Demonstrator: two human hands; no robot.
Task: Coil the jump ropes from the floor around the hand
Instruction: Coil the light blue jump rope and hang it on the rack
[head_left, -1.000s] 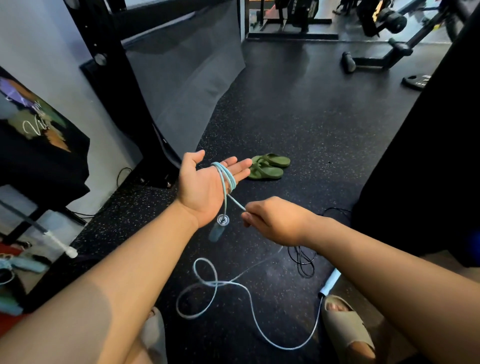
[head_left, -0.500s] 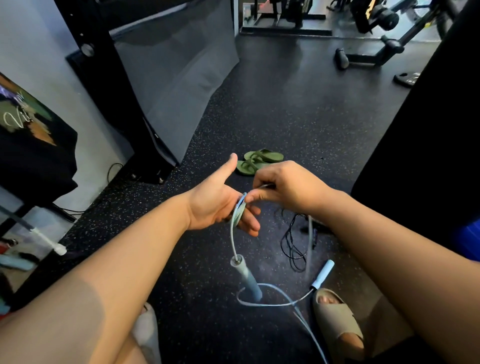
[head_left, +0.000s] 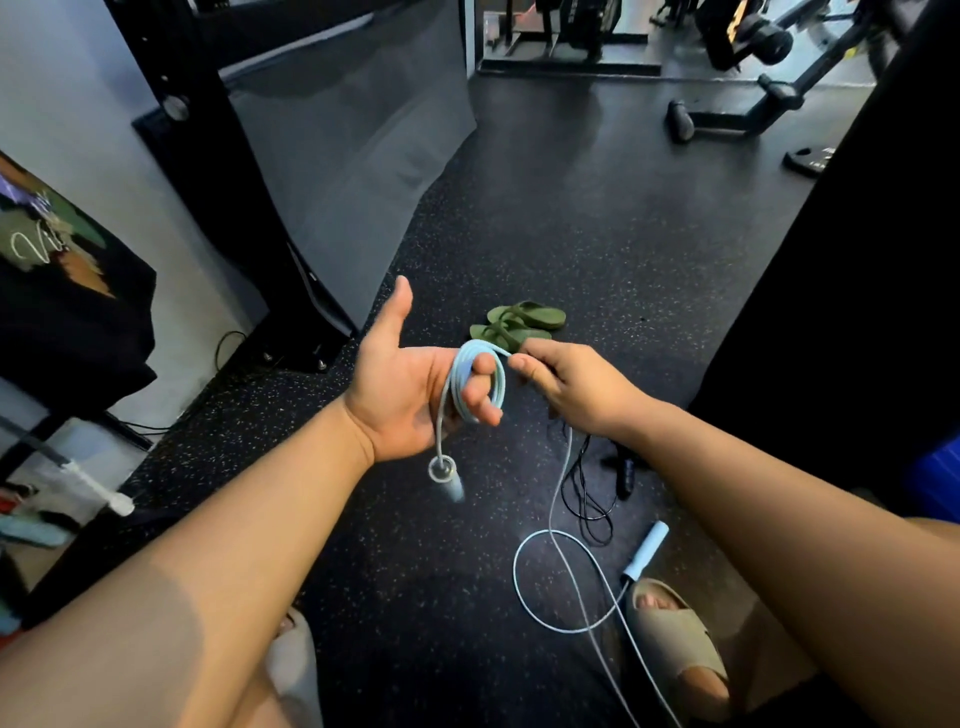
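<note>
Head view puts your beige sandal (head_left: 675, 644) nearest, touching the fallen handle (head_left: 647, 551) of the pale blue jump rope (head_left: 467, 349), whose slack loops across the black floor (head_left: 415, 597). Above it, your left hand (head_left: 405, 395) keeps its thumb raised and its fingers bent together inside several turns of rope, with the other handle (head_left: 447, 475) dangling below the palm. Your right hand (head_left: 576, 387) pinches the rope just beside that coil. Green flip-flops (head_left: 519, 322) lie beyond.
</note>
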